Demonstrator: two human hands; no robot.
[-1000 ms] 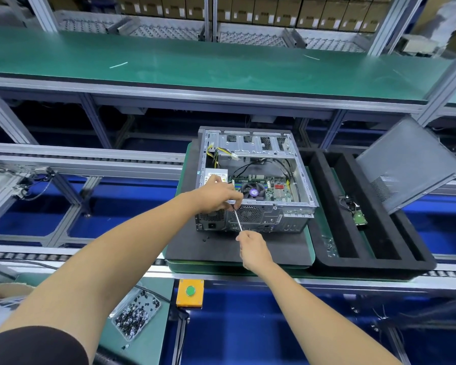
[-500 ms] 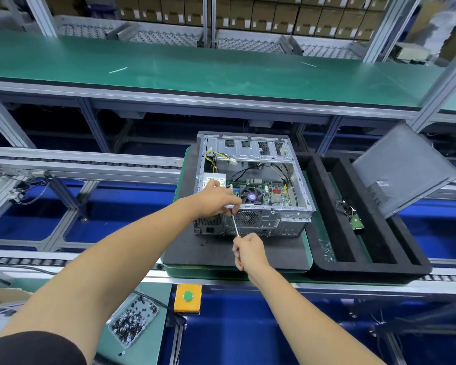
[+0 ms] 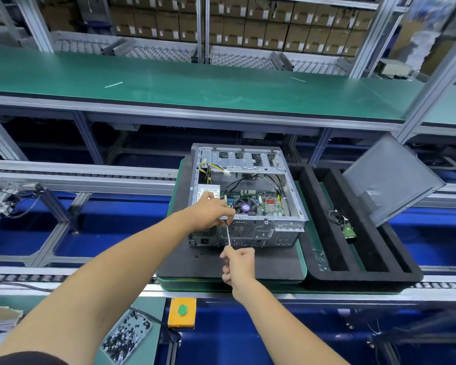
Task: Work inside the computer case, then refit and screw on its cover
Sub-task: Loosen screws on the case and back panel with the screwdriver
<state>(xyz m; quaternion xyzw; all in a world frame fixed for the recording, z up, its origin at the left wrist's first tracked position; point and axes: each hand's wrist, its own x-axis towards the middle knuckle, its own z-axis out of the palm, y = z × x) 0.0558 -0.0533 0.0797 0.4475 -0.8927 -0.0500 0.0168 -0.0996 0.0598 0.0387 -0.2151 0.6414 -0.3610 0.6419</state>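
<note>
Green-topped bench [image 3: 221, 101]: runs across the far side, well beyond both hands.
Foam tray [image 3: 358, 279]: black, slotted, to the right of the right hand; a small green circuit board [image 3: 349, 231] with wires lies in one slot.
Computer case [image 3: 248, 196]: lies on its side on a dark mat [image 3: 274, 264], open side up, directly ahead of both hands; motherboard, fan and cables are exposed.
Cover [image 3: 391, 179]: grey side panel, off the case, leaning tilted on the foam tray, well to the right of both hands.
Left hand [image 3: 212, 210]: at the near upper edge of the case, fingers curled and pinching at the screwdriver tip; whether they also hold a screw is too small to tell.
Right hand [image 3: 238, 264]: just in front of the case, fingers wrapped round the handle end of the screwdriver.
Screwdriver [image 3: 228, 237]: thin shaft slanting up from the right hand to the left fingers, tip at the rear edge of the case.
Screw dish [image 3: 127, 338]: near the left forearm, full of small dark screws.
Loose screws [image 3: 197, 256]: a couple of dark specks on the mat, left of the right hand.
Progress: seemingly at the work-on-case stage; cover not yet refitted, its screws not yet driven, so most of the task appears left.
</note>
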